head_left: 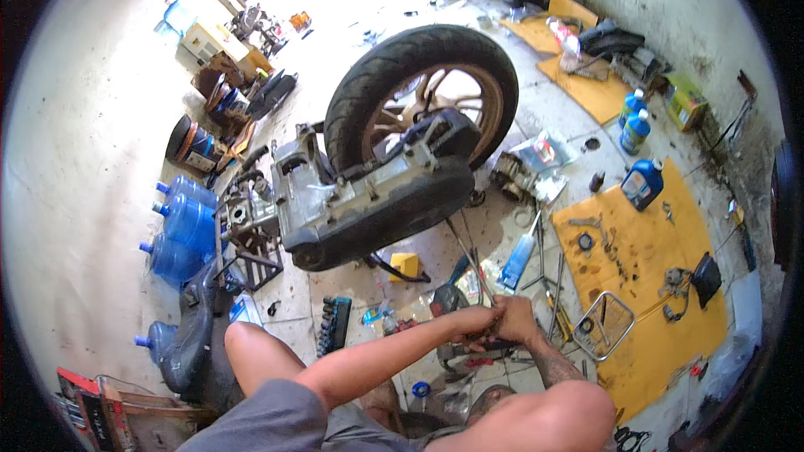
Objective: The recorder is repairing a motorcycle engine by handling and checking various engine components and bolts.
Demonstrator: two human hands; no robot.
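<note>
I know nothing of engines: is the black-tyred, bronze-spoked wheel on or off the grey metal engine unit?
On: the wheel joins the engine unit at its hub.

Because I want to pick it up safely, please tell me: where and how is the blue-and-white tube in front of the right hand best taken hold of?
Probably take the tube by its broad blue body, across its width, coming from the near side. That broad end faces the right hand, while the narrow nozzle points away.
</note>
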